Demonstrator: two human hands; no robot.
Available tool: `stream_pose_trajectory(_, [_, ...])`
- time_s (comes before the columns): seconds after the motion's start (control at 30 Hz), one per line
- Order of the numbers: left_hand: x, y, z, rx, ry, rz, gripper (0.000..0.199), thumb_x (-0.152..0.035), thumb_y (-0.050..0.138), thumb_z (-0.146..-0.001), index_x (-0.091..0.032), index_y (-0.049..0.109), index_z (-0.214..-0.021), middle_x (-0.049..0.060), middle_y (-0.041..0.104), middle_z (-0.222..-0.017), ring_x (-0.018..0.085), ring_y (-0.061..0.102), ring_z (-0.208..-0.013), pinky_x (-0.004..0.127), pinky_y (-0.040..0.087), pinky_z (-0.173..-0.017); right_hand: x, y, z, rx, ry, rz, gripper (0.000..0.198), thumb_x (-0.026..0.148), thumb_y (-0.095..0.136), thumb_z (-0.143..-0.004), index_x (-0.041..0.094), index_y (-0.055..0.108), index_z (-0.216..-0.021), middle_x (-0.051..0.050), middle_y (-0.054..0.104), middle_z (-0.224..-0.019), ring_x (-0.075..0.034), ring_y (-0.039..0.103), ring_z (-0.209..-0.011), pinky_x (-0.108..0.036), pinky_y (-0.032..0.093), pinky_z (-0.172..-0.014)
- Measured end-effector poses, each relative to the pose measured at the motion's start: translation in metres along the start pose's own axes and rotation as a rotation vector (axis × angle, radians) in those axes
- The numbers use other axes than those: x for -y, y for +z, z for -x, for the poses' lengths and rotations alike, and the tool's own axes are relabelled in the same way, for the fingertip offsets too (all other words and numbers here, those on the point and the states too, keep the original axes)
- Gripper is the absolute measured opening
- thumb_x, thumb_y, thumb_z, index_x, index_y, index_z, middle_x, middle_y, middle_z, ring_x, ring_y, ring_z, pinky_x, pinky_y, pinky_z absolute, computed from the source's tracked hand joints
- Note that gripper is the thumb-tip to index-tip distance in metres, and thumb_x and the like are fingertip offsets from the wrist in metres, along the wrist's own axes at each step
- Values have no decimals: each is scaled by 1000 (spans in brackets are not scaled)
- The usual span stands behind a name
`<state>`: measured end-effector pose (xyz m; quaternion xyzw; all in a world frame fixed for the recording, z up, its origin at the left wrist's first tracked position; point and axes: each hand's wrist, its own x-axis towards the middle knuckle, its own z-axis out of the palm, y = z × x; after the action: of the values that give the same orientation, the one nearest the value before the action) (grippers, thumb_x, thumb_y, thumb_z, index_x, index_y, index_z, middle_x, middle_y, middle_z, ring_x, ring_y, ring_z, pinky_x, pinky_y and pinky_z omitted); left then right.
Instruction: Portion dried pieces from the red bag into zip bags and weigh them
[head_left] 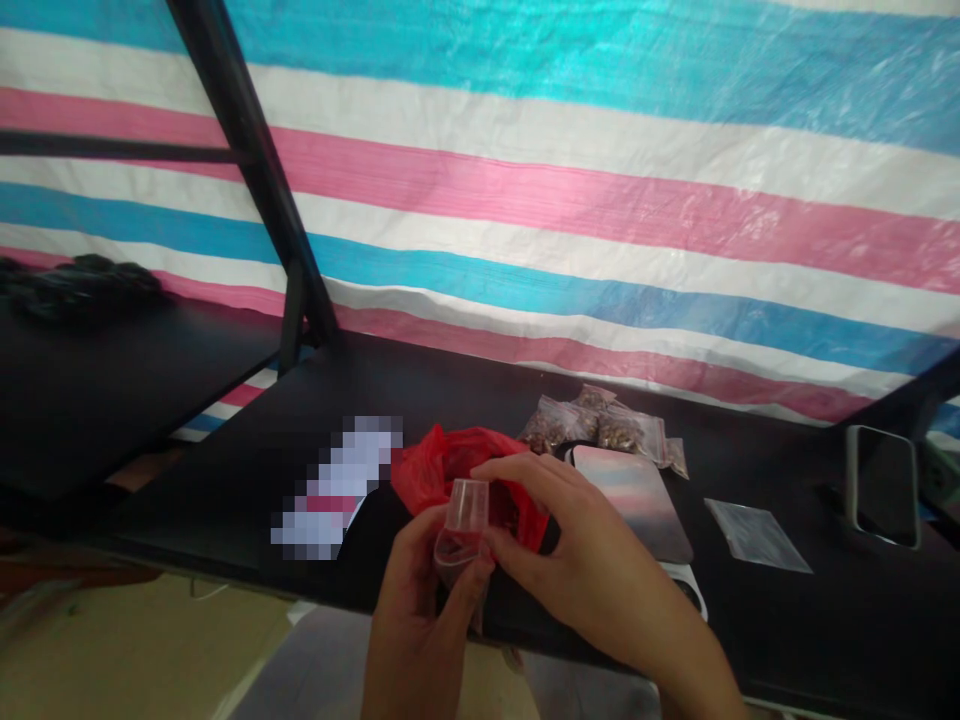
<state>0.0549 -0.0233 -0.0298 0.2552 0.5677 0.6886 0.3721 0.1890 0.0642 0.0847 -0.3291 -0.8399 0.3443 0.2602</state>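
In front of me, my right hand [555, 530] has its fingers and thumb around a small clear plastic cup [469, 505], its narrow end pointing up. Below it, my left hand [424, 590] is closed on a small clear plastic bag [459, 552], whose mouth surrounds the cup's lower end. Whether anything lies inside the bag is hidden by my fingers. Just behind both hands sits an open red plastic bag [427, 470], its contents mostly covered. A scale with a shiny square plate [630, 500] stands beside my right wrist.
Several filled zip bags [630, 432] are heaped behind the scale. A flat clear bag [757, 535] and a phone [885, 487] are to the right. A blurred-out paper [337, 490] lies left on the black table [225, 490]. Striped sheeting [562, 190] and a black frame post [255, 150] stand behind.
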Motion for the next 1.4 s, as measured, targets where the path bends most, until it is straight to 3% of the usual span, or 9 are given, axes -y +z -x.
stream_pose_trajectory(0.27, [-5, -1, 2, 12, 1, -55, 57, -48, 91, -78, -24, 70, -125, 8, 81, -117, 25, 80, -103, 35, 67, -89, 2, -1, 1, -19, -53, 11, 44, 10, 78, -93, 36, 73, -128, 3, 75, -136, -20, 66, -127, -39, 45, -117])
stream_pose_trajectory(0.47, [-1, -11, 3, -29, -11, -118, 59, -50, 92, -75, -25, 69, -123, 8, 82, -118, 25, 81, -101, 35, 68, -86, -12, 8, -15, -152, 35, 81, 26, 11, 70, -99, 28, 75, -117, -2, 76, -124, -22, 68, -117, -39, 49, -104])
stream_pose_trajectory(0.7, [0, -28, 1, -43, -45, -195, 63, -56, 93, -72, -25, 67, -120, 8, 83, -109, 26, 81, -93, 32, 68, -74, -21, 40, -29, 51, 118, 304, 20, 13, 69, -99, 25, 76, -113, -4, 77, -125, -26, 67, -119, -43, 45, -104])
stream_pose_trajectory(1.0, [-36, -19, -6, -173, -186, -248, 77, -75, 92, -44, -22, 72, -96, 7, 82, -82, 26, 78, -73, 33, 66, -63, -28, 47, -32, 15, 161, 459, 17, 22, 69, -101, 23, 74, -118, -8, 76, -129, -30, 66, -122, -45, 45, -103])
stream_pose_trajectory(1.17, [-36, -24, -12, -205, -226, -174, 75, -69, 96, -40, -22, 73, -94, 5, 83, -84, 23, 77, -71, 29, 65, -61, -25, 51, -37, 41, 152, 451, 18, 25, 69, -102, 23, 75, -119, -7, 77, -127, -29, 66, -120, -43, 45, -103])
stream_pose_trajectory(1.4, [-37, -24, -15, -213, -230, -73, 73, -64, 99, -40, -21, 70, -92, 0, 76, -69, 17, 67, -55, 27, 59, -51, -18, 61, -43, 56, 181, 452, 19, 30, 65, -105, 21, 75, -119, -9, 77, -124, -30, 67, -118, -44, 45, -101])
